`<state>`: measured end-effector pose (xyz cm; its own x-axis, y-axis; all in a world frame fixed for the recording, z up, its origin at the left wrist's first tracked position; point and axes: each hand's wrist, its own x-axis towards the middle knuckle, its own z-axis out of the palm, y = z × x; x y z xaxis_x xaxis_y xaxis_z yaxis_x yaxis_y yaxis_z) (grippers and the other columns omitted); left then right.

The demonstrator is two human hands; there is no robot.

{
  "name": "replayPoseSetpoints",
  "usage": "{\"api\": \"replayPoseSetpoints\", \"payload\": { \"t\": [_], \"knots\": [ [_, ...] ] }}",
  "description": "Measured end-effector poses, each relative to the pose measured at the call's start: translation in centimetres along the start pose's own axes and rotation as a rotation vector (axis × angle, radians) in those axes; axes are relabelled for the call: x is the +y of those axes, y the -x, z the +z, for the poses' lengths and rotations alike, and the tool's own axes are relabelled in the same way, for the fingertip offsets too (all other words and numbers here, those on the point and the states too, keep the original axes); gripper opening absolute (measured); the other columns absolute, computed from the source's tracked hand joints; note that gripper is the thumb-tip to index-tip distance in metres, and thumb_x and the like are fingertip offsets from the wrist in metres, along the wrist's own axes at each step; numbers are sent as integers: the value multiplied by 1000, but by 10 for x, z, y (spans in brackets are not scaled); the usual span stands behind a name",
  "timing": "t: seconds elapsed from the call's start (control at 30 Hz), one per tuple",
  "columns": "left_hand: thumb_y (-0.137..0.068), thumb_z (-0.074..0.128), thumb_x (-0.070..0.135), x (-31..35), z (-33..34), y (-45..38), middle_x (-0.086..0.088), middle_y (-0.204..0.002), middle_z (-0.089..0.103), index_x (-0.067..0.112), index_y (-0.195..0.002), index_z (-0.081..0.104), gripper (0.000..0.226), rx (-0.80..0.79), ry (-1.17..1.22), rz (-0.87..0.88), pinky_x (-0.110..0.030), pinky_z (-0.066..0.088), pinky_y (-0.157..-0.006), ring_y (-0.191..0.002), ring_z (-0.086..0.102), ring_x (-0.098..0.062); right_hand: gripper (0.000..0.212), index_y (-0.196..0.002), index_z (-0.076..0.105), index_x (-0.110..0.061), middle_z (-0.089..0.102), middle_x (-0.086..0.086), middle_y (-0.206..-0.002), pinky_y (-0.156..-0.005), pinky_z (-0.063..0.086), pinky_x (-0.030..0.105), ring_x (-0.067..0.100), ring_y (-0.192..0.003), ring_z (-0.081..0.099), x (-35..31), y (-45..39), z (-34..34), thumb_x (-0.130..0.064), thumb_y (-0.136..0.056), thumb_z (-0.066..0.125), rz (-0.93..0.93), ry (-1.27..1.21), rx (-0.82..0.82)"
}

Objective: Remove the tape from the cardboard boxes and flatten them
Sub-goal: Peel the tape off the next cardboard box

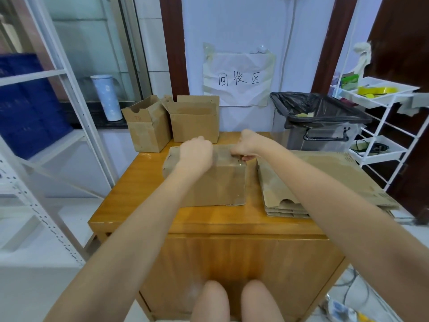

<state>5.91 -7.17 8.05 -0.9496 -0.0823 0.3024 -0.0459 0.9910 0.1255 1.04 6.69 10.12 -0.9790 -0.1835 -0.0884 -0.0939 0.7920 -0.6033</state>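
Observation:
A closed brown cardboard box [216, 184] sits in the middle of the wooden table [176, 219]. My left hand [196, 154] lies on the box's top at its far left, fingers curled over the far edge. My right hand [246, 144] is at the top's far right, pinching something thin there, likely tape, though blur hides it. Two open boxes stand at the table's far edge, one on the left [147, 126] and one beside it [195, 123]. A stack of flattened boxes [325, 182] lies to the right.
A grey bin with a black bag [320, 119] stands behind the table on the right. A white wire trolley [380, 126] with yellow tape rolls is at far right. White metal shelving [58, 117] stands at left. A paper sign [239, 80] hangs on the wall.

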Motion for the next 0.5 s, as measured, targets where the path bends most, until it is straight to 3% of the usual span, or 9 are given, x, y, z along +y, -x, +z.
{"api": "replayPoseSetpoints", "payload": {
  "t": [0.1, 0.17, 0.27, 0.33, 0.5],
  "knots": [
    [-100, 36, 29, 11, 22, 8, -9, -129, 52, 10, -127, 50, 36, 45, 155, 55, -37, 39, -90, -118, 49, -27, 27, -74, 51, -10, 51, 4, -65, -51, 48, 20, 14, -55, 52, 1, 3, -2, -30, -87, 64, -40, 26, -44],
    [-100, 30, 34, 9, 32, 12, -4, -140, 47, 18, -135, 49, 42, 78, 131, 98, -35, 33, -100, -128, 43, -22, 39, -85, 56, -8, 55, 4, -75, -54, 51, 20, 14, -64, 57, -1, 7, -9, -46, -90, 60, -57, -9, -107],
    [-101, 27, 34, 5, 35, 8, -3, -147, 41, 24, -137, 48, 43, 65, 102, 128, -34, 28, -104, -134, 36, -20, 36, -96, 60, -1, 55, 7, -81, -64, 58, 24, 17, -71, 58, -5, 6, -15, -37, -91, 61, -75, 34, -142],
    [-102, 26, 34, 5, 36, 8, -3, -148, 40, 26, -140, 46, 43, 62, 89, 136, -34, 28, -106, -136, 35, -19, 29, -87, 58, -2, 55, 8, -77, -73, 59, 30, 19, -70, 59, -6, 4, -11, -30, -87, 65, -69, 94, -104],
    [-102, 26, 33, 4, 35, 9, -4, -151, 38, 24, -139, 47, 43, 57, 89, 146, -34, 27, -107, -138, 33, -20, 26, -73, 50, -8, 54, 6, -67, -67, 52, 32, 21, -67, 56, -6, 5, 0, -30, -83, 60, -46, 174, -17]
  ]
}}
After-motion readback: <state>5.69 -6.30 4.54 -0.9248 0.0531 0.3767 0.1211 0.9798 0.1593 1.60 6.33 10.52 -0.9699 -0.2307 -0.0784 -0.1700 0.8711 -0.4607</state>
